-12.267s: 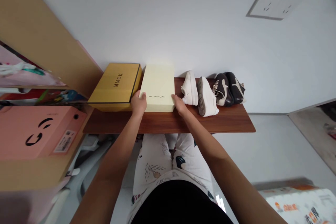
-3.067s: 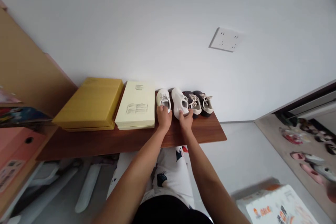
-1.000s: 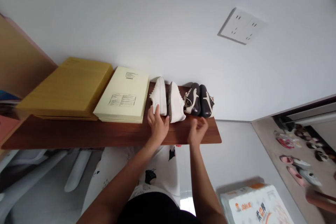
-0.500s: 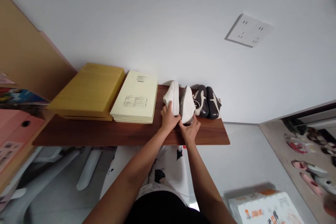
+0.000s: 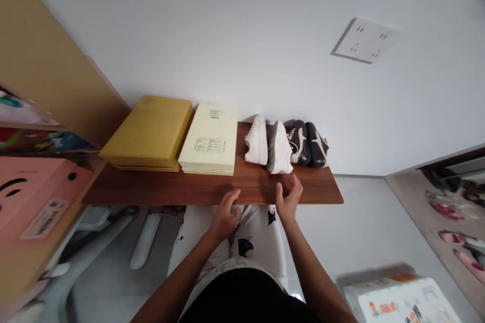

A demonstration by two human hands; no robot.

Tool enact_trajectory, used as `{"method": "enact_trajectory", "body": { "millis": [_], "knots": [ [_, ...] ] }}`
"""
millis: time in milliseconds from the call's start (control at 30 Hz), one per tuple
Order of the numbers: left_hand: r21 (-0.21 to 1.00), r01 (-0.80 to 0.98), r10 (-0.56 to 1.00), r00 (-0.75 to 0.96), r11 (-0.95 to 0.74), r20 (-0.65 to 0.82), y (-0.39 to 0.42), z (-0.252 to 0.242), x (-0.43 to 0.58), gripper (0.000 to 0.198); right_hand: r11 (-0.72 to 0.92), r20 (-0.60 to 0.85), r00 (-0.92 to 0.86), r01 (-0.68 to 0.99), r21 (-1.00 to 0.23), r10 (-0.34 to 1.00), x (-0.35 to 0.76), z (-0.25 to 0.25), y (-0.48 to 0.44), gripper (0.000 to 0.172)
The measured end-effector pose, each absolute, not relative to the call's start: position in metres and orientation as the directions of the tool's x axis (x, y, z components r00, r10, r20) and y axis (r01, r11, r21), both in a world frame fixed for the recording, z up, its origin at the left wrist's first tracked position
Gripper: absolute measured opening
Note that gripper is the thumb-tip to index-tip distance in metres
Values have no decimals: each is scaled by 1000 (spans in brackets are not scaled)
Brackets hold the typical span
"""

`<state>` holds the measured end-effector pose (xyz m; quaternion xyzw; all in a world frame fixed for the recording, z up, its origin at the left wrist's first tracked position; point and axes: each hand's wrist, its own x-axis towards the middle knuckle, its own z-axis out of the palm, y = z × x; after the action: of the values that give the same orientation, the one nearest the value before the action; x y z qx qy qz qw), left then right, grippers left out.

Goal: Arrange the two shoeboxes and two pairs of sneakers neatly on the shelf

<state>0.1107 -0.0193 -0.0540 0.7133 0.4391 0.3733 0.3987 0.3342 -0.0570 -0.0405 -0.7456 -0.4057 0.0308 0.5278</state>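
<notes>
A pair of white sneakers stands on the brown wooden board: the left shoe (image 5: pixel 257 141) and the right shoe (image 5: pixel 279 150), both lying on their sides. Just to their right is a pair of dark brown sneakers (image 5: pixel 318 145) with cream stripes. My left hand (image 5: pixel 226 216) is at the board's front edge, fingers apart and holding nothing. In front of the right white shoe, my right hand (image 5: pixel 289 198) hovers over the wooden board (image 5: pixel 257 189), thumb and fingers spread, apart from the shoe.
A mustard-yellow box (image 5: pixel 149 131) and a pale cream box (image 5: pixel 210 136) lie on the board's left half. A pink box (image 5: pixel 34 202) stands at far left. The wall behind has a socket plate (image 5: pixel 366 40). A white printed package (image 5: pixel 401 300) and pink slippers (image 5: pixel 470 265) are on the floor.
Both hands have let go of the white sneakers and drawn back toward me, the left one further. The shoes stay on the board. The view has shifted slightly left.
</notes>
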Motion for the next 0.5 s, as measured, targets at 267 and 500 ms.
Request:
{"method": "enact_trajectory", "body": {
  "millis": [267, 500],
  "knots": [
    [724, 610, 937, -91, 321, -338, -43, -58, -34, 44, 20, 52, 37, 592, -806, 998, 247, -83, -137, 28],
    [837, 546, 999, -53, 39, -12, -3, -30, -47, 42, 182, 101, -172, 562, -807, 980, 204, -70, -113, 21]
  ]
}}
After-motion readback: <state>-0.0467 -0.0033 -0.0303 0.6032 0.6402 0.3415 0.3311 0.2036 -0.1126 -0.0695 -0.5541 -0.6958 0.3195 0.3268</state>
